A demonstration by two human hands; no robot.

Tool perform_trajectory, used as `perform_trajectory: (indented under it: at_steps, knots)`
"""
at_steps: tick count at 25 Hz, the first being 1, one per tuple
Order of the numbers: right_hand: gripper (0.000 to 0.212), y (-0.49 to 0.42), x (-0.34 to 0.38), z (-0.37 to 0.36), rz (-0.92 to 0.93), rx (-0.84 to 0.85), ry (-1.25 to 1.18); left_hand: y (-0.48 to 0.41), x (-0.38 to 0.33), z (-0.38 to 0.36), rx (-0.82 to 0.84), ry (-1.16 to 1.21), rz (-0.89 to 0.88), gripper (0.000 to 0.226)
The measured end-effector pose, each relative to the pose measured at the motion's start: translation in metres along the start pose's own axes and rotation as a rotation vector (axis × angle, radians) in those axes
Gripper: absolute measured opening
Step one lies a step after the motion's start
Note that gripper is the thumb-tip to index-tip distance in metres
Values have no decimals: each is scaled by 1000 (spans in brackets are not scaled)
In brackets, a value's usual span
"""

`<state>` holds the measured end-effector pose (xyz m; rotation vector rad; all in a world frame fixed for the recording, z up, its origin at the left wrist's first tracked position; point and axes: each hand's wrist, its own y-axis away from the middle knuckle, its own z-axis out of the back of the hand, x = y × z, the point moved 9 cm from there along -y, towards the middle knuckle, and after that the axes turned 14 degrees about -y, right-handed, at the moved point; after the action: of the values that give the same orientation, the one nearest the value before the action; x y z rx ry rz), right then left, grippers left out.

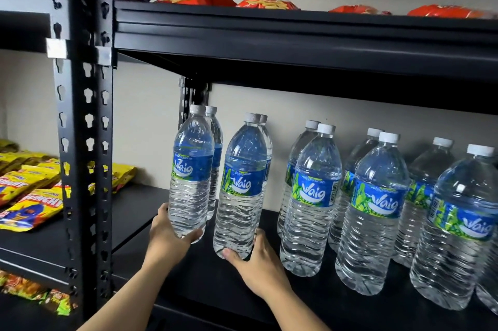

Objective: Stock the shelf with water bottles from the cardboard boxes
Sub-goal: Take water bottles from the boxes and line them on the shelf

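"Waig" on bottle labels [314, 190]

Both forearms are bare and reach up and forward across the front edge of the shelf. The left forearm [116, 301] angles up to the right; the right forearm [293, 309] angles up to the left. The left hand [168, 236] grips the base of the left bottle [191, 169], with the thumb along the front of the base and the fingers against its left side. The right hand [258, 263] grips the base of the right bottle [239, 190], thumb at the lower left, fingers wrapped round the right side. The left hand sits higher. The hands are apart.
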<state>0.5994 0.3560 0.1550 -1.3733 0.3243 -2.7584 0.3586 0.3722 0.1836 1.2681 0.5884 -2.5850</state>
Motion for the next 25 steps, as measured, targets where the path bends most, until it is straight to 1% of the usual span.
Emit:
perform_trajectory:
  at_steps: [9,16,22,25]
  knots:
    - [103,-1,-1,-4,4,22,11,8,-12,-3,77,17,-13,84]
    - [102,0,0,-3,4,15,-2,12,-12,8,14,9,8,78]
    - [105,0,-1,-4,-16,45,16,10,-12,6,40,-25,9,82]
    - [104,0,0,-3,-11,40,2,9,-11,5,54,-40,4,80]
